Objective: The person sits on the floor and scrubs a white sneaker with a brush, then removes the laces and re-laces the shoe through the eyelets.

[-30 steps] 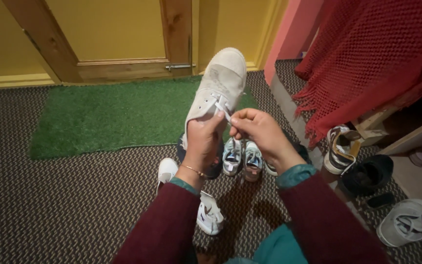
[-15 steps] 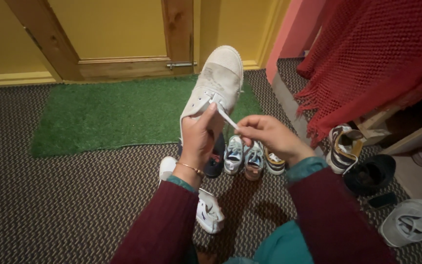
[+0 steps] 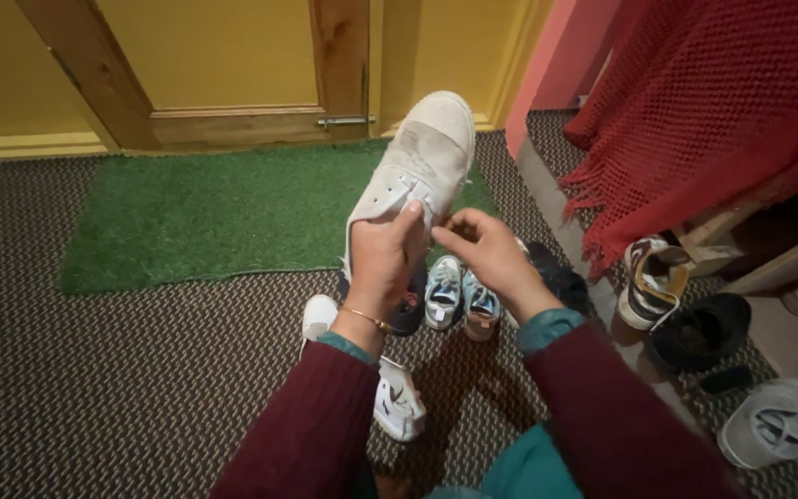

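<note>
Your left hand is wrapped tight around the white shoe, holding it up over the green mat. Your right hand pinches the thin flat lace by the holes. The lace could slip out if your pinch goes loose. The shoe is soft cloth with a round rubber toe. The mat looks fuzzy.
</note>
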